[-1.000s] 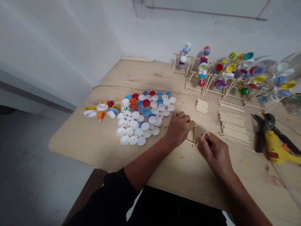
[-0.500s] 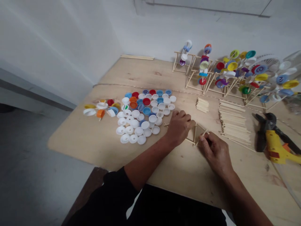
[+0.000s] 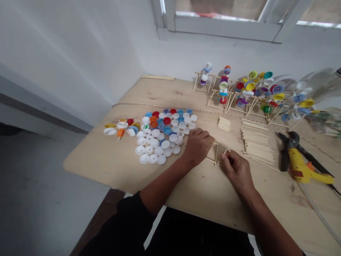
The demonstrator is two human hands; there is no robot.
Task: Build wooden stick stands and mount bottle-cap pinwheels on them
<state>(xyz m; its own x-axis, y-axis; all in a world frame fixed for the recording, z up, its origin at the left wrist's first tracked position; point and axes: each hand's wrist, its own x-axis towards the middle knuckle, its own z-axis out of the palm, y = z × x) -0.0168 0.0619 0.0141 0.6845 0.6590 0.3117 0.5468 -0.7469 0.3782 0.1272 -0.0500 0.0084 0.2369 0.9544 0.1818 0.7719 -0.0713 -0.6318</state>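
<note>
A small frame of thin wooden sticks (image 3: pixel 216 153) lies on the table between my hands. My left hand (image 3: pixel 197 145) curls over its left part, fingers bent and closed on it, covering much of that side. At the right end, my right hand (image 3: pixel 236 167) pinches a short stick of the frame between thumb and forefinger. Just left of my left hand spread many bottle caps (image 3: pixel 165 144), mostly white, with blue, red and orange ones at the back. Short cut sticks (image 3: pixel 223 124) lie in a small pile behind the frame.
Longer sticks (image 3: pixel 256 144) lie in a row to the right, beside a yellow glue gun (image 3: pixel 301 167) and black-handled pliers (image 3: pixel 285 151). Stick stands with coloured caps (image 3: pixel 249 89) line the back. A cap wheel (image 3: pixel 122 127) lies at left. A cord (image 3: pixel 205 111) crosses the table.
The head view has tilted up, showing more of the window and wall. Both hands stay on the stick frame in nearly the same grip.
</note>
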